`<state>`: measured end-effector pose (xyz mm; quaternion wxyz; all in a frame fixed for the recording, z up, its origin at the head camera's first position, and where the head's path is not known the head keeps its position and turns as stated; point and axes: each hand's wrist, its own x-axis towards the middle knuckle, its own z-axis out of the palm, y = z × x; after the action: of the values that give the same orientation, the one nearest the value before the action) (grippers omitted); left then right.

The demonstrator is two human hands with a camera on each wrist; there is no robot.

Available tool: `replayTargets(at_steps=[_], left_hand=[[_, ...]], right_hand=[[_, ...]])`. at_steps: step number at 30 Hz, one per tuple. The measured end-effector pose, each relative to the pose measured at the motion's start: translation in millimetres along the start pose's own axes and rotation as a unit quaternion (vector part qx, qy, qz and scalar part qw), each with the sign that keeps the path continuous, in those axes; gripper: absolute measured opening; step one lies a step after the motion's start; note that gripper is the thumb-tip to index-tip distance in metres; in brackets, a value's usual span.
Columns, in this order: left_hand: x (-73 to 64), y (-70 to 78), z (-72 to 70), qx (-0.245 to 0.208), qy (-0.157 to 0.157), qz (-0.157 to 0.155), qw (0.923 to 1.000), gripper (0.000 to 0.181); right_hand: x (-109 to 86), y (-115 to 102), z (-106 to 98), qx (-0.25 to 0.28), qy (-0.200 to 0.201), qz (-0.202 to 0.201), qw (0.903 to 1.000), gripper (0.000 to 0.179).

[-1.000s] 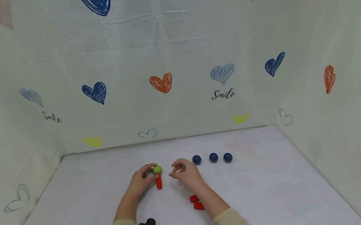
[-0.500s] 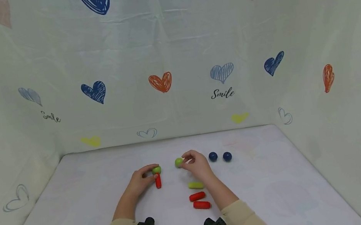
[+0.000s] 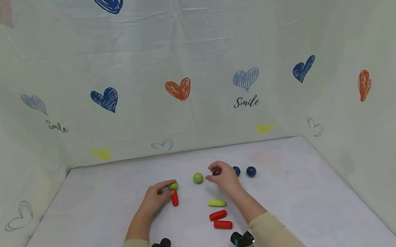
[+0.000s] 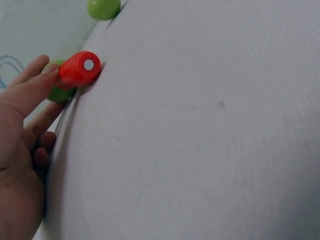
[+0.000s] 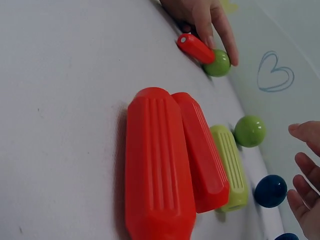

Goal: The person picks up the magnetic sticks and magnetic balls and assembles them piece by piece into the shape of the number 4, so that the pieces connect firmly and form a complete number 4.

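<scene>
My left hand (image 3: 154, 199) pinches a green ball (image 5: 217, 64) between thumb and fingers, left of the table's middle. A short red toy rod (image 3: 175, 198) extends from that ball toward me, its end touching it; a silvery disc shows in the rod's near end in the left wrist view. My right hand (image 3: 227, 180) is at the leftmost dark blue ball (image 5: 270, 191), fingers spread and nothing gripped. Whether a fingertip touches this ball, I cannot tell. Between the hands sits another green ball (image 3: 198, 178).
Two more blue balls stand right of my right hand, the outer one (image 3: 251, 171) fully visible. Nearer to me lie a yellow-green rod (image 3: 216, 203) and two red rods, the front one (image 3: 223, 224) closest. A heart-printed cloth (image 3: 180, 57) hangs behind the white table (image 3: 292, 212).
My right hand has moved right, from beside the second green ball to the leftmost blue ball, uncovering the green ball and the yellow-green rod. The left hand stays put.
</scene>
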<state>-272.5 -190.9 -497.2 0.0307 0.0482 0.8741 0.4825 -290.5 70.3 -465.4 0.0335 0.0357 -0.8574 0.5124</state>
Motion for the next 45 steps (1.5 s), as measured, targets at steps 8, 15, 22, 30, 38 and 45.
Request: replayTargets(at_steps=[8, 15, 22, 30, 38, 45], left_hand=[[2.1, -3.6, 1.7, -0.002, 0.008, -0.016, 0.9998, 0.035], [0.5, -1.6, 2.8, -0.002, 0.017, -0.018, 0.9997, 0.035], [0.0, -0.6, 3.3, -0.001, 0.017, -0.022, 0.9996, 0.034], [-1.5, 0.9, 2.7, -0.004, 0.019, -0.027, 0.9995, 0.034], [-1.4, 1.1, 4.0, -0.002, 0.02, -0.03, 0.9993, 0.035], [-0.8, 1.3, 3.5, -0.008, 0.022, -0.018, 0.9996, 0.034]], right_hand=[[8.7, 6.8, -2.7, -0.053, 0.014, 0.0, 0.9985, 0.029], [13.6, 14.7, -1.9, -0.122, 0.03, -0.029, 0.9917, 0.029], [19.2, 18.8, -3.9, -0.186, 0.026, -0.048, 0.981, 0.029], [24.8, 25.0, -8.2, -0.219, 0.014, -0.047, 0.9745, 0.03], [26.6, 28.4, -8.3, -0.242, 0.011, -0.051, 0.969, 0.031], [25.6, 29.1, -6.9, -0.238, 0.01, -0.05, 0.97, 0.03]])
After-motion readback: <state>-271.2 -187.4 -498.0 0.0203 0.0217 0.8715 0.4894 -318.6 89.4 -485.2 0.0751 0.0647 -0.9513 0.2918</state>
